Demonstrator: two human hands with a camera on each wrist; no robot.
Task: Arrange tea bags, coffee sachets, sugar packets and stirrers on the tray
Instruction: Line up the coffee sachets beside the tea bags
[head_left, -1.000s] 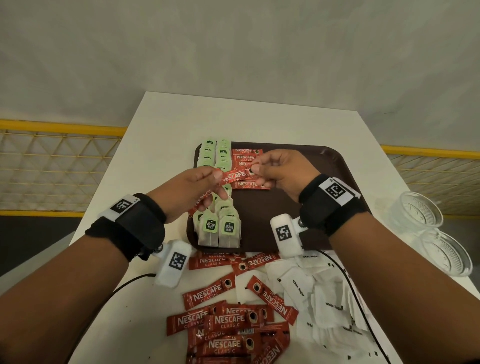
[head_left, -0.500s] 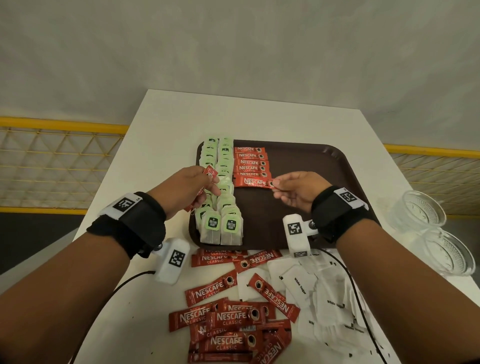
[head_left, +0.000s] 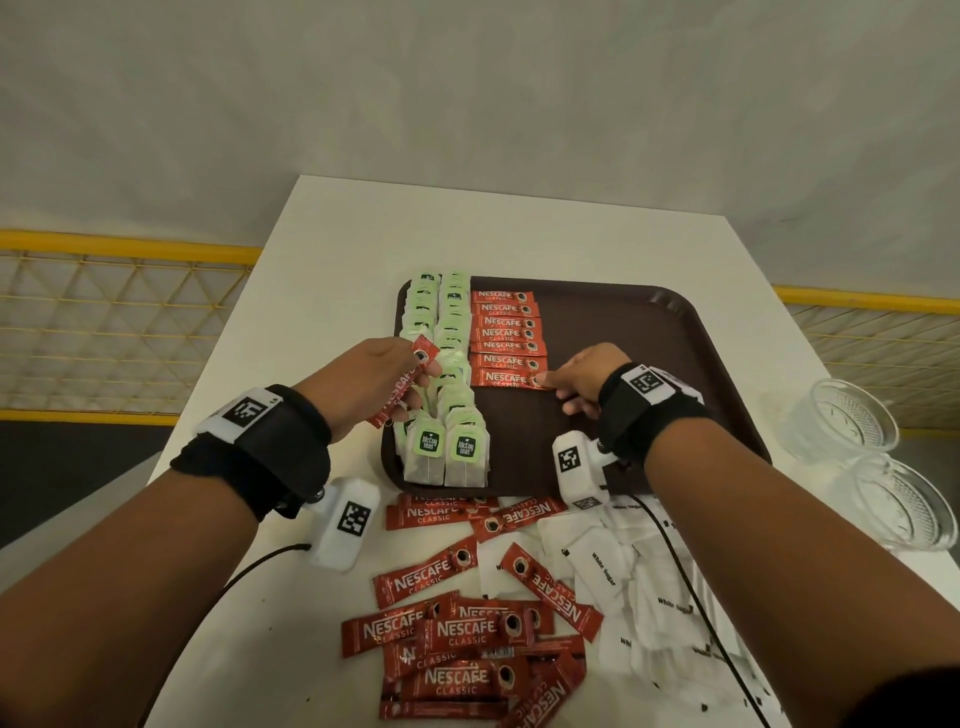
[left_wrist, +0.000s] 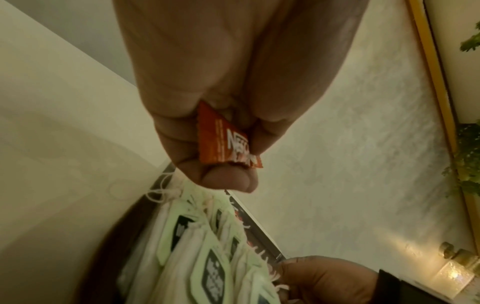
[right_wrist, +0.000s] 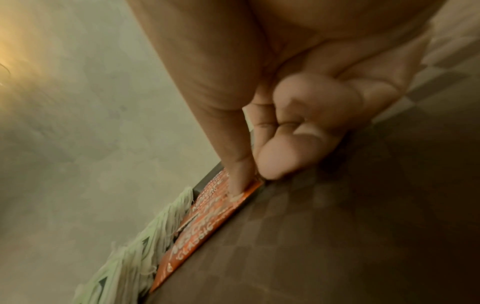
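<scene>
A brown tray (head_left: 649, 332) holds two rows of green-tagged tea bags (head_left: 452, 457) along its left side, with a column of red coffee sachets (head_left: 506, 332) beside them. My left hand (head_left: 415, 384) hovers over the tea bags and grips a red coffee sachet (head_left: 402, 387), seen close up in the left wrist view (left_wrist: 228, 142). My right hand (head_left: 553, 387) is low on the tray. Its fingertips pinch the right end of the nearest sachet (head_left: 506, 378) in the column, which lies flat (right_wrist: 207, 222). No stirrers are in view.
Loose coffee sachets (head_left: 467, 634) and white sugar packets (head_left: 649, 597) lie on the white table in front of the tray. Two clear plastic cups (head_left: 841, 426) stand at the right edge. A yellow railing (head_left: 104, 249) runs beyond the table's left side. The tray's right half is bare.
Both hands held a sachet together above the tray. The right hand then carried it down to the near end of the column, and the left hand drew back left with its sachet.
</scene>
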